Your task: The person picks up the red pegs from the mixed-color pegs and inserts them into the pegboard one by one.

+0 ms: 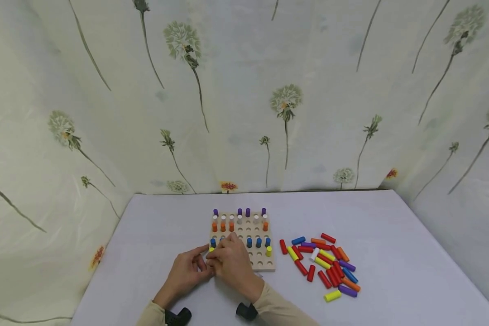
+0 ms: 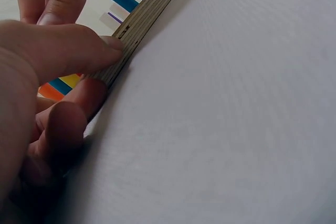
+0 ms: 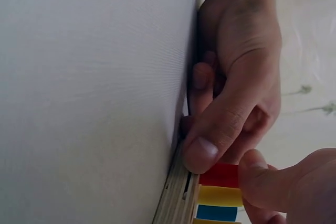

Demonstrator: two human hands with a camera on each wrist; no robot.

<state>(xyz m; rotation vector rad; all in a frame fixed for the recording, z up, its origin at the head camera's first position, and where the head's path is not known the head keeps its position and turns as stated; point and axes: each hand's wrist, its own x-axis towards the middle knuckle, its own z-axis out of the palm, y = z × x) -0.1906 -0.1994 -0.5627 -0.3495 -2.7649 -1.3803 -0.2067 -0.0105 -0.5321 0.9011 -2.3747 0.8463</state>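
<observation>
A wooden pegboard lies on the table with coloured pegs standing in its holes. My left hand grips the board's front left corner, the thumb on its front edge. Over that same corner, my right hand pinches the top of an upright red peg. A yellow peg stands right beside the red one, with a blue peg past it. In the head view the right hand covers the red peg and part of the board's left side.
Loose pegs lie in a heap right of the board, many red, others yellow, blue, orange, purple and one white. Purple, white and orange pegs stand in the board's back rows. A flowered curtain hangs behind the table.
</observation>
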